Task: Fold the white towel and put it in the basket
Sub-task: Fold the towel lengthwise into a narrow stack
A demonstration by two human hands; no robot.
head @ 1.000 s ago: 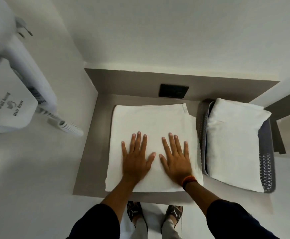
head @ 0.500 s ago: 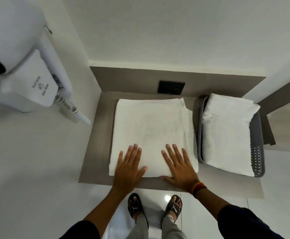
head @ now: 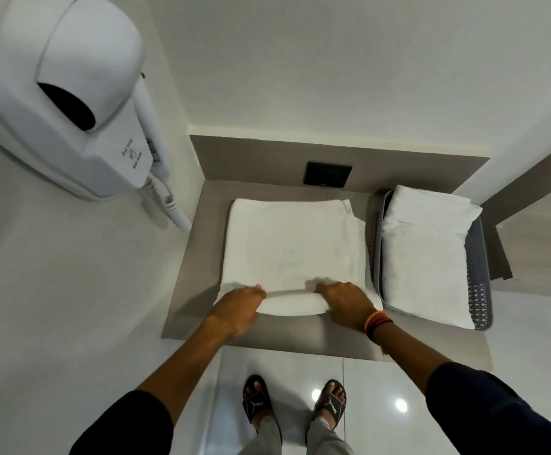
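A white towel point(head: 292, 247), folded into a rough square, lies flat on the grey counter point(head: 198, 257). My left hand point(head: 239, 302) grips its near edge toward the left, and my right hand point(head: 348, 300) grips the same edge toward the right. Between them the near edge is lifted and curled up off the counter. To the right stands a grey perforated basket point(head: 479, 284) that holds another folded white towel point(head: 425, 257).
A white wall-hung hair dryer point(head: 80, 103) with a coiled cord point(head: 169, 208) juts out at the upper left, close to the counter's left side. A black socket plate point(head: 328, 174) sits on the back wall. The counter's front edge is just behind my hands.
Both hands slid back from the middle of the towel to its near edge, closed on it and lifted it. The camera has tilted, so the hair dryer looms larger.
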